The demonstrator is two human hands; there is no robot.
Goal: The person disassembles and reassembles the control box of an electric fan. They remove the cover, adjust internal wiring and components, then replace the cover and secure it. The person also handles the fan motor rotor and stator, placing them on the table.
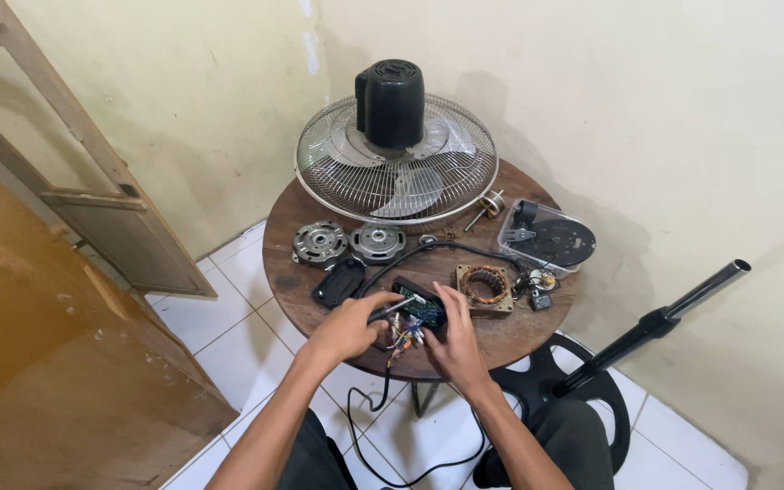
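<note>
on the left of the round wooden desk (288,272) lie two grey metal motor end covers (348,243) side by side, and just in front of them a flat black plastic cover (338,283). behind, a wire fan guard (396,168) with the black motor housing (390,102) set on top leans against the wall.

the left hand (347,328) is clenched round a screwdriver (387,310), its tip pointing right into the black control box (419,307) near the desk's front edge, a green circuit board showing inside. the right hand (451,338) grasps that box from its right side, fingers curled over the edge, steadying it. coloured wires (401,340) spill out below between the two hands, and a black cable (446,247) runs from the box back across the desk.

judging from this, the step in hand looks like working a screw or a terminal in the box; the next move would call for keeping the tip seated and the box held from twisting, clear of the loose wires.

to the right sits the copper-wound stator (485,288), then small loose parts (539,289), a clear plastic tub (546,238) of black pieces, and, off the desk, the black fan stand pole (664,318) on the tiled floor (229,327).
</note>
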